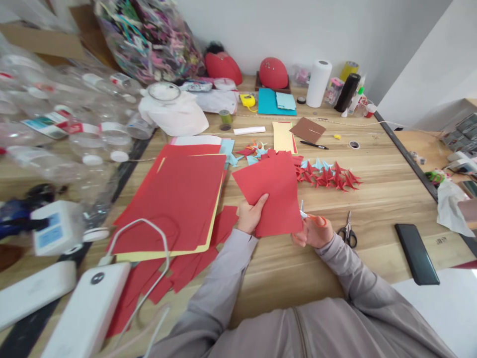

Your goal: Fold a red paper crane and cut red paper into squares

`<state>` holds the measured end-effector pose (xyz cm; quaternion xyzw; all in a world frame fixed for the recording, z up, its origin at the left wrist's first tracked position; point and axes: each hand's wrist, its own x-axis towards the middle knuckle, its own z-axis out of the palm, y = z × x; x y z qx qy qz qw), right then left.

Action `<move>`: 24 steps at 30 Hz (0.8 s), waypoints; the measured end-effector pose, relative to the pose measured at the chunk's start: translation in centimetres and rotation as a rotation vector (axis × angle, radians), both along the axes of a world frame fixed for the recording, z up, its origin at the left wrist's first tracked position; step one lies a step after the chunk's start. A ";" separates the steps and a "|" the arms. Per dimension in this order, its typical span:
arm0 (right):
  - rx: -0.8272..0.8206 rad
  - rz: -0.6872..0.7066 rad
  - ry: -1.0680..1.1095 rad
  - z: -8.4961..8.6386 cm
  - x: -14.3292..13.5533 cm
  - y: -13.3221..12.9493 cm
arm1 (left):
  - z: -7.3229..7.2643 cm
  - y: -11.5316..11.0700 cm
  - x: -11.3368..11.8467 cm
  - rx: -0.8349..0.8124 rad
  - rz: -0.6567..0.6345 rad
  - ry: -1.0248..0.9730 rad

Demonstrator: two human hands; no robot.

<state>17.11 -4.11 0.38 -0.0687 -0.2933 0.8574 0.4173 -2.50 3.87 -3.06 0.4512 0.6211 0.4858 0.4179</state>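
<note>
A red sheet of paper (274, 194) is pinched in my left hand (252, 214), the thumb lying on top of it. My right hand (315, 232) is closed round orange-handled scissors (319, 219), whose blades meet the sheet's right edge near its lower corner. Whether the blades are apart is hard to see. Just right of that hand, black-handled scissors (349, 233) lie on the table. A stack of large red sheets (175, 199), with yellow edges showing, rests left of my left hand. Red paper strips (197, 266) are strewn below the stack.
Folded red paper pieces (331, 177) and light blue ones stand beyond the sheet. Plastic bottles (85, 139) crowd the left side. Near me on the left lies a white power bank (89, 308) with a looping cable. A black phone (416, 253) is at the right edge.
</note>
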 end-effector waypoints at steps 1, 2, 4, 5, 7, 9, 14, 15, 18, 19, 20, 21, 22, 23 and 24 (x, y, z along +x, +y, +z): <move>0.000 -0.005 0.007 0.0 0.0 0.0 | 0.1 0.0 0.0 0.015 0.005 0.007; -0.003 -0.008 0.009 0.0 -0.1 0.0 | 0.1 0.0 0.1 0.030 0.014 0.012; 0.001 -0.004 -0.002 0.1 -0.1 -0.1 | 0.4 -0.1 0.2 0.058 0.036 0.006; 0.005 0.002 -0.018 0.1 -0.1 -0.1 | 0.6 -0.1 0.2 0.067 0.048 0.001; 0.007 0.010 -0.063 0.1 -0.1 -0.1 | 0.9 -0.1 0.3 0.077 0.068 -0.002; -0.016 -0.008 -0.114 -0.1 0.0 -0.1 | 1.0 -0.1 0.3 0.091 0.063 -0.002; -0.048 -0.015 -0.135 -0.1 0.3 0.1 | 0.8 -0.2 0.0 0.059 0.026 0.040; -0.041 -0.002 -0.124 -0.1 0.3 0.1 | 0.9 -0.2 0.0 0.041 0.023 0.047; -0.022 -0.004 -0.103 0.2 0.6 0.2 | 1.3 -0.2 -0.1 0.025 -0.025 0.008; -0.012 -0.016 -0.104 0.2 0.7 0.2 | 1.5 -0.2 -0.1 0.029 -0.051 -0.016; -0.002 -0.028 -0.110 0.1 0.8 0.2 | 1.7 -0.2 -0.1 0.033 -0.075 -0.034; 0.007 -0.036 -0.118 0.0 0.9 0.3 | 1.9 -0.2 -0.2 0.030 -0.090 -0.040; 0.013 -0.043 -0.130 -0.2 1.0 0.3 | 2.0 -0.2 -0.2 0.017 -0.096 -0.028; 0.015 -0.051 -0.142 -0.3 1.1 0.3 | 2.0 -0.2 -0.2 -0.002 -0.091 0.001; 0.015 -0.057 -0.153 -0.4 1.2 0.4 | 2.0 -0.2 -0.3 -0.024 -0.079 0.041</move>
